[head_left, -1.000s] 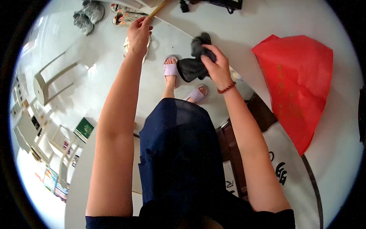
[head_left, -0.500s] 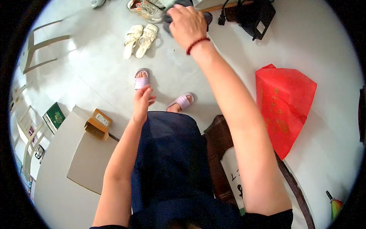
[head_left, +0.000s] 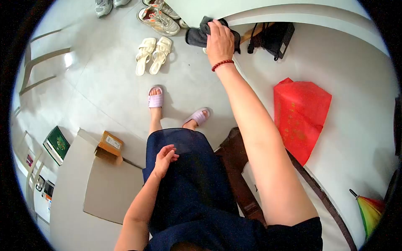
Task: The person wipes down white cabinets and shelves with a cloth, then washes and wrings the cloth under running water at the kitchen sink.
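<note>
My right hand (head_left: 220, 44), a red bead bracelet at its wrist, is stretched far forward and closed on a dark grey cloth (head_left: 197, 37). The cloth lies against the lower edge of a white panel (head_left: 259, 10), bunched under my fingers and hanging out on both sides. My left hand (head_left: 164, 160) hovers over the dark blue skirt (head_left: 184, 184), fingers loosely bent and holding nothing.
Cream sandals (head_left: 153, 54) and sneakers (head_left: 161, 21) stand on the floor ahead. A red bag (head_left: 299, 117) and black corded item (head_left: 274, 39) are at right. A cardboard box (head_left: 109, 144) sits at left, a rainbow umbrella (head_left: 368, 213) lower right.
The white panel has come into view at the top. My right hand with the cloth has shifted right and slightly down in view; my left hand has drawn back over the skirt.
</note>
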Demonstrator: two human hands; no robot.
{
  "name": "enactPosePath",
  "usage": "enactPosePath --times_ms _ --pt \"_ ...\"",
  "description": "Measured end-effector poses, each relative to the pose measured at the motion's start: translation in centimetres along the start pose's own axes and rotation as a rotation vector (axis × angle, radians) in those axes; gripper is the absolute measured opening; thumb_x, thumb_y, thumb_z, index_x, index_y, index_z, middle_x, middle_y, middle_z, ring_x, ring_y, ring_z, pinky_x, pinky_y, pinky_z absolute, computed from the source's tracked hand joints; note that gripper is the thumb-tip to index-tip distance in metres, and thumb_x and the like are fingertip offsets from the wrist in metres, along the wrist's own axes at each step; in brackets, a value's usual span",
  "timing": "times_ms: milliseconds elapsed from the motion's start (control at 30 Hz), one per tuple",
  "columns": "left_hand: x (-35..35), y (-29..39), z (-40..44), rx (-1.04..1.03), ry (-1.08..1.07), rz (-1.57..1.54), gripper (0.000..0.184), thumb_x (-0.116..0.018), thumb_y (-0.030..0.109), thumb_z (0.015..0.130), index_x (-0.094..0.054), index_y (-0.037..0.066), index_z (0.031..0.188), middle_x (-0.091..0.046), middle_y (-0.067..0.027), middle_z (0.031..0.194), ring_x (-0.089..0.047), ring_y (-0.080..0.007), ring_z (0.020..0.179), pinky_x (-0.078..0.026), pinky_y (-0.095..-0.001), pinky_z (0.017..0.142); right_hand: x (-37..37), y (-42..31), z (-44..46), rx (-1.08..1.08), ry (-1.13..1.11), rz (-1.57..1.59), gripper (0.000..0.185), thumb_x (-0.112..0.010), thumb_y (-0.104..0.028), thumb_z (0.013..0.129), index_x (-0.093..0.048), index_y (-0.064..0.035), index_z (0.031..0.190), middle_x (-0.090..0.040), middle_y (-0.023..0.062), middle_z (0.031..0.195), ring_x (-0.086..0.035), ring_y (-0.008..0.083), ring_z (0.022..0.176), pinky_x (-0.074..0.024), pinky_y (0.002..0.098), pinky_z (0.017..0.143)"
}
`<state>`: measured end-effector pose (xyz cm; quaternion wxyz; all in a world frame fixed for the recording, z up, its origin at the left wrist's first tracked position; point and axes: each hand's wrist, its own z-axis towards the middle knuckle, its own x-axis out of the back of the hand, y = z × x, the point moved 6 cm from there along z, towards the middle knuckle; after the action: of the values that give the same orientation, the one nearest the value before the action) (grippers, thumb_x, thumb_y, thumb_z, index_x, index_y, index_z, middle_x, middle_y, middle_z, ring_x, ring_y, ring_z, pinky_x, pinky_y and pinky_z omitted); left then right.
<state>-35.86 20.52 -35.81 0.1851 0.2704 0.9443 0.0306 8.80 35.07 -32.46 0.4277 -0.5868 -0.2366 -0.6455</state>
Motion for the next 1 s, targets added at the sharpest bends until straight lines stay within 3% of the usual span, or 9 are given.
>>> enactPosePath --times_ms 133,233,500,533,633,800,933,1000 --pt "0.1 0.8 0.0 0.013 -0.01 0.006 0.032 -0.053 0.015 0.094 -0.051 0.003 0.123 -0.058 -0.0099 0.115 -0.061 -0.0169 0.09 -0.05 -0.0281 0.08 -3.5 0.7 -1.1 -0.08 -0.076 -0.152 0.035 -0.046 -0.011 0.089 -0.044 -0.0069 0.123 -0.042 0.0075 0.138 -0.046 0.0256 0.117 -0.0369 0.0427 0.099" --pt "0.1 0.8 0.2 -0.004 -0.03 0.042 0.032 -0.053 0.015 0.094 -0.05 0.003 0.123 -0.058 -0.0095 0.115 -0.061 -0.0165 0.088 -0.05 -0.0291 0.079 -3.7 0.7 -1.4 -0.118 -0.169 -0.217 0.038 -0.046 -0.011 0.089 -0.041 -0.0054 0.127 -0.036 0.0082 0.144 -0.044 0.0265 0.118 -0.0366 0.0438 0.1" --pt "0.7 2.7 0.1 -0.045 -0.04 0.056 0.031 -0.052 0.013 0.093 -0.051 0.002 0.122 -0.058 -0.0103 0.114 -0.061 -0.0171 0.088 -0.05 -0.0298 0.079 -2.2 1.4 -0.1 -0.291 -0.548 -0.383 0.02 -0.047 -0.011 0.088 -0.055 -0.0013 0.103 -0.056 0.0142 0.112 -0.053 0.0292 0.105 -0.0438 0.0446 0.088" --pt "0.8 2.9 0.0 -0.052 -0.043 0.05 0.031 -0.052 0.013 0.093 -0.051 0.002 0.122 -0.058 -0.0102 0.114 -0.061 -0.0171 0.088 -0.05 -0.0298 0.079 -1.9 1.6 -0.1 -0.386 -0.716 -0.335 0.017 -0.047 -0.01 0.087 -0.055 -0.0014 0.099 -0.059 0.0133 0.107 -0.053 0.03 0.104 -0.043 0.0444 0.089" --pt "0.9 2.8 0.2 -0.062 -0.053 0.01 0.031 -0.052 0.014 0.094 -0.051 0.002 0.122 -0.058 -0.0102 0.113 -0.061 -0.017 0.088 -0.05 -0.0296 0.079 0.9 -1.1 2.0 -0.169 -0.371 -0.136 0.017 -0.046 -0.007 0.086 -0.054 -0.0007 0.1 -0.058 0.0133 0.112 -0.052 0.0309 0.107 -0.0416 0.0425 0.093" --pt "1.5 2.5 0.3 -0.045 -0.056 0.047 0.032 -0.052 0.015 0.094 -0.05 0.002 0.123 -0.058 -0.01 0.113 -0.061 -0.0164 0.088 -0.05 -0.0294 0.078 -2.1 0.2 0.3 -0.025 -0.213 -0.23 0.024 -0.044 -0.008 0.089 -0.046 0.0008 0.111 -0.047 0.0166 0.128 -0.049 0.0306 0.112 -0.0388 0.041 0.099" --pt "1.2 2.3 -0.3 -0.039 -0.072 0.092 0.032 -0.052 0.015 0.094 -0.05 0.002 0.123 -0.058 -0.0097 0.112 -0.061 -0.0161 0.087 -0.049 -0.0291 0.077 -3.3 0.4 0.6 -0.187 -0.322 -0.227 0.021 -0.046 -0.01 0.087 -0.056 0.0003 0.103 -0.048 0.0169 0.127 -0.05 0.0295 0.111 -0.0454 0.0385 0.091" --pt "1.4 2.3 -0.4 -0.033 -0.055 0.094 0.03 -0.052 0.014 0.094 -0.051 0.002 0.122 -0.058 -0.0098 0.112 -0.061 -0.0158 0.087 -0.049 -0.028 0.077 -2.9 0.0 0.8 -0.481 -0.526 -0.141 0.021 -0.046 -0.01 0.089 -0.058 0.0005 0.102 -0.063 0.0188 0.103 -0.062 0.0347 0.094 -0.0524 0.0417 0.08"
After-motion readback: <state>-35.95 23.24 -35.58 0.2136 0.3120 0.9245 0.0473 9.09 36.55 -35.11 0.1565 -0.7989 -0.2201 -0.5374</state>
